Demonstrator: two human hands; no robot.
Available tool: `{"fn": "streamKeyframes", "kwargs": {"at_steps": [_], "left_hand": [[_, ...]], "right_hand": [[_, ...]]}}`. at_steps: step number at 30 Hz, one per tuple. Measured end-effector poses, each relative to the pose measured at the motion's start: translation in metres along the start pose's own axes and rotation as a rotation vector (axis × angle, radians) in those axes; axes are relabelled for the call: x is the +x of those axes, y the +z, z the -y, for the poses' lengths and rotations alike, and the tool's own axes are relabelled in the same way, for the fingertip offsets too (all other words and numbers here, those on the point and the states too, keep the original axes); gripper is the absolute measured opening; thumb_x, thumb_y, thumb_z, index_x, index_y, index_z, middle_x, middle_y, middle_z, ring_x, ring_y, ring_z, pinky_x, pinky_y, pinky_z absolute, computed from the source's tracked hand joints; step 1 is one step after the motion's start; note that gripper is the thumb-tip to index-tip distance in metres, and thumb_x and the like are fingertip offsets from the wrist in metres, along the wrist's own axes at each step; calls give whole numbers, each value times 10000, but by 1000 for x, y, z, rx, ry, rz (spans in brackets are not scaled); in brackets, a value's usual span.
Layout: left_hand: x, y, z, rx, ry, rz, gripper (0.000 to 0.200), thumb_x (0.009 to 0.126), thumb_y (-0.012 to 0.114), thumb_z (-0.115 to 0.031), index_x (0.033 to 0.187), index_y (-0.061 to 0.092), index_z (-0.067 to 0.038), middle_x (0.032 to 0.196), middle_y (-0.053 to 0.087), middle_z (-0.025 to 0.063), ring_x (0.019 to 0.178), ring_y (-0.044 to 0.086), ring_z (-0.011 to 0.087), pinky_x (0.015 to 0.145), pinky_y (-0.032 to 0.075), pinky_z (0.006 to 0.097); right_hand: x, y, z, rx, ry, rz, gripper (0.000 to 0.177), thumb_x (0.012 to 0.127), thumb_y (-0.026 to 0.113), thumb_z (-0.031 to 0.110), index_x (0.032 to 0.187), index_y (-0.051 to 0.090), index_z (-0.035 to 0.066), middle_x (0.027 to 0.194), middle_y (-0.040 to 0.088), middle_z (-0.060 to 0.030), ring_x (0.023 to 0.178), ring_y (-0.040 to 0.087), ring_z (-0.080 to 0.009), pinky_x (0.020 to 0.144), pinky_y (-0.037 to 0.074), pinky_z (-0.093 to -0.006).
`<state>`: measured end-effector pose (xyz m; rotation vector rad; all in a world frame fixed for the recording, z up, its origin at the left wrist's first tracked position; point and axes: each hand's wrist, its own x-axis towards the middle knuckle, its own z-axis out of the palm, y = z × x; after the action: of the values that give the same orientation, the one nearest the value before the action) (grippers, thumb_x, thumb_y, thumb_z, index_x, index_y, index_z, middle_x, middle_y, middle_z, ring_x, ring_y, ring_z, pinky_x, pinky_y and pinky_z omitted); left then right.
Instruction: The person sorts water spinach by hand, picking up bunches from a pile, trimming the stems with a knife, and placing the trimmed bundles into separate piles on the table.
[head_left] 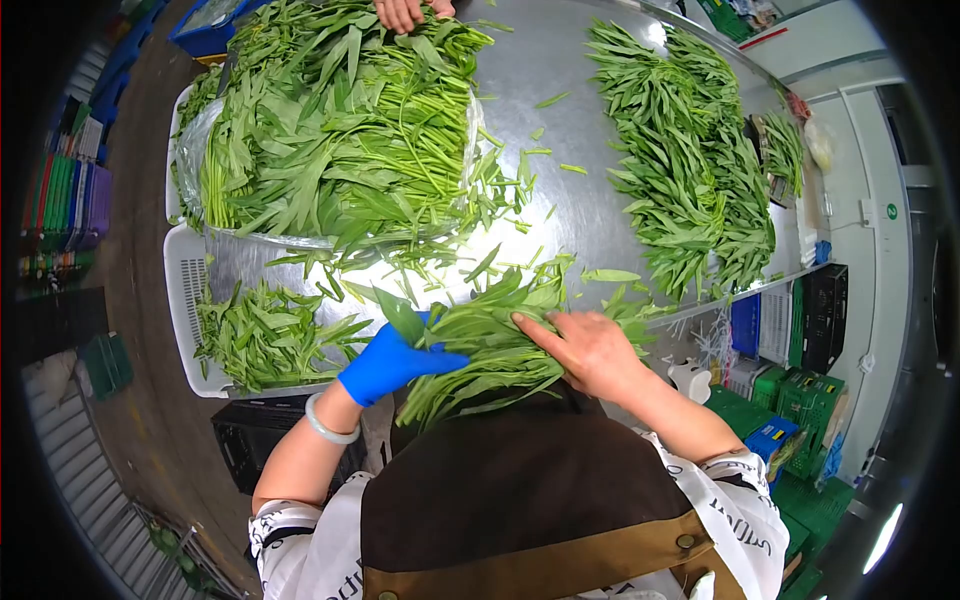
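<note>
A loose bunch of water spinach [490,345] lies across both my hands, close in front of my apron at the table's near edge. My left hand [395,360], in a blue glove, grips its left part, with the thumb over the stems. My bare right hand [592,352] holds the right part from above, its index finger stretched over the leaves and its other fingers partly hidden. To the left, a white basket [186,290] holds loose leaves and stems [270,335]. Beyond my hands is a big heap of water spinach [340,150] with clear plastic along its edge.
Bundles of the greens [690,160] lie in rows on the right of the metal table [540,90]. Cut stem pieces are scattered mid-table. Another person's hands [405,14] touch the heap's far side. Green crates [810,405] stand at the lower right.
</note>
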<state>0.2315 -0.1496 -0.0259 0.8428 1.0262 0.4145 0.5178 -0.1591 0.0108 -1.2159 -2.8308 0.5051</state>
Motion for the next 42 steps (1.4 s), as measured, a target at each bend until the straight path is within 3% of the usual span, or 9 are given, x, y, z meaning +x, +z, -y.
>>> {"fn": "streamKeyframes", "kwargs": {"at_steps": [10,13,14,17,20,24,29,33,42], "left_hand": [[17,-7,25,473,516,-388,188,903,532,-78,1031,652,-10,812,674,95,748,637,174,687,491,292],[19,-14,25,267,630,-539,239,935,484,-129,1063,648,-11,918,685,98,831,649,199,726,499,283],[27,-25,33,-416,615,-522,296,969,433,-189,1091,636,-11,969,677,92,862,642,198,748,496,274],[20,-73,42,-233,527,-886,337,972,472,-276,1128,616,-15,987,666,84,857,630,165,785,490,267],[7,-77,31,-170,187,-789,358,939,538,-286,1164,606,-15,1021,663,83,905,621,157,831,478,270],[8,-16,11,-10,230,8,587,839,664,-109,1373,434,-37,1329,507,75,1229,444,154,1004,397,308],[26,-20,11,-475,99,-303,328,832,652,-88,1145,607,0,1018,662,70,856,614,125,738,503,267],[31,-88,42,-698,416,-475,318,847,608,-42,1157,579,19,1047,629,64,820,610,153,748,510,280],[27,0,-3,-6,254,-338,344,770,708,-31,1102,630,12,1050,652,75,888,615,128,824,490,268]], "right_hand": [[2,3,-4,48,29,-35,860,557,667,-11,1373,427,114,749,483,-90,645,526,-287,568,440,-392],[-1,15,-8,114,82,-58,862,554,677,-7,1369,424,107,748,492,-89,658,539,-293,566,449,-399],[-3,19,-10,146,107,-71,862,553,682,-4,1368,423,105,746,494,-88,663,543,-296,566,452,-402],[-9,16,-13,123,166,-95,763,589,647,-30,1321,469,94,731,506,-102,640,565,-287,543,462,-411],[-9,15,-13,107,186,-114,744,580,661,-20,1294,480,90,718,491,-97,639,566,-287,550,466,-403],[1,14,-8,203,198,-61,779,607,696,7,1335,438,111,784,558,-113,699,597,-314,604,492,-411],[-1,22,-16,660,430,94,789,661,725,66,1371,384,107,1038,635,-148,919,629,-320,772,515,-387],[-11,18,-28,995,569,120,764,656,710,36,1355,401,41,1167,596,-115,1052,578,-193,918,446,-304],[-1,28,-21,1166,624,139,767,662,695,8,1367,398,61,1073,624,-80,952,580,-120,847,478,-287]]}}
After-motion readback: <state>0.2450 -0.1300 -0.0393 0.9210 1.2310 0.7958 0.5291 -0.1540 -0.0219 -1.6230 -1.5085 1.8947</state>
